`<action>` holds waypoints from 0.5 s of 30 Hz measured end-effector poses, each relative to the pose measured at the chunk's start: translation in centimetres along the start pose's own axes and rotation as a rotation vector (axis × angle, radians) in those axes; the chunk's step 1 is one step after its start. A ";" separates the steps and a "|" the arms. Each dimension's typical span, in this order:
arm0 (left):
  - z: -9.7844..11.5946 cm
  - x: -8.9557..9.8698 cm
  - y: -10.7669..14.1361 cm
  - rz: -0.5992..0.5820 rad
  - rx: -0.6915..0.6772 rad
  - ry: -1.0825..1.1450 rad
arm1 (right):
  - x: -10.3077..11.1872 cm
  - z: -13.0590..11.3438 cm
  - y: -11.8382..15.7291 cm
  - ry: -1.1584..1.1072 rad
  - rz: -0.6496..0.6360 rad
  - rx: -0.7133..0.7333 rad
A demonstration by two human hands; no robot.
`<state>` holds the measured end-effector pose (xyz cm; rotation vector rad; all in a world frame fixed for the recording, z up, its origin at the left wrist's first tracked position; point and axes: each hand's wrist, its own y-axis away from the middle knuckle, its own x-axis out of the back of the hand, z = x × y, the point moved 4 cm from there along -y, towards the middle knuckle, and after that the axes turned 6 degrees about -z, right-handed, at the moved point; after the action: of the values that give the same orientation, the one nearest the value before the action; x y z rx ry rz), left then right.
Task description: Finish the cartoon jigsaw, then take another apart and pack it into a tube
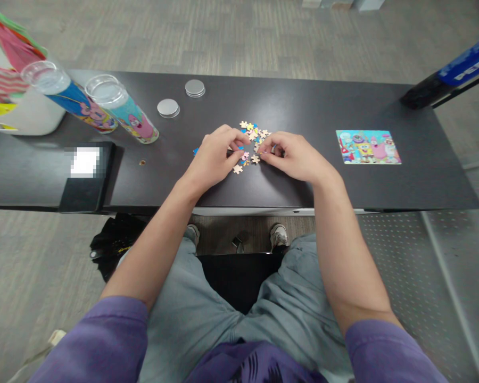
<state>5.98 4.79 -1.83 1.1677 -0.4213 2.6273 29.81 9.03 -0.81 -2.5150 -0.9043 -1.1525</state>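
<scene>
A small heap of jigsaw puzzle pieces (250,135) lies on the dark table between my hands, some showing pale backs and others coloured fronts. My left hand (217,153) rests at the heap's left side, fingers bent and the thumb apart from the index finger. A blue piece (196,151) shows just beyond its left edge. On the other side, my right hand (293,155) has its thumb and fingertips pinched together, apparently on a puzzle piece mostly hidden by the fingers. Single pieces lie near the thumbs, including a pale one (238,169). The puzzle's cartoon picture card (369,147) lies flat to the right.
Two clear-topped cartoon tubes (138,119) stand at the left, near a white basket (43,117). Two round metal lids (168,108) lie behind my left hand. A black device (85,189) sits at the front left edge. A blue-and-black cylinder (435,88) stands at the right end.
</scene>
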 end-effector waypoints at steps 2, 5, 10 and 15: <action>0.2 0.0 0.2 -0.008 0.010 -0.068 | 0.2 -0.2 0.0 0.015 0.028 0.011; 0.5 -0.4 0.5 -0.005 0.036 -0.162 | 0.6 0.0 0.0 0.038 0.090 0.015; -0.1 -0.6 0.7 0.018 0.061 -0.190 | 1.1 0.8 0.2 0.052 0.106 0.002; -1.1 0.4 0.5 0.062 0.093 -0.212 | 0.7 0.7 0.2 0.184 0.202 -0.009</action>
<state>4.82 4.69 -2.29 1.4945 -0.3826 2.6089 30.69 9.49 -0.79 -2.3930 -0.5860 -1.2956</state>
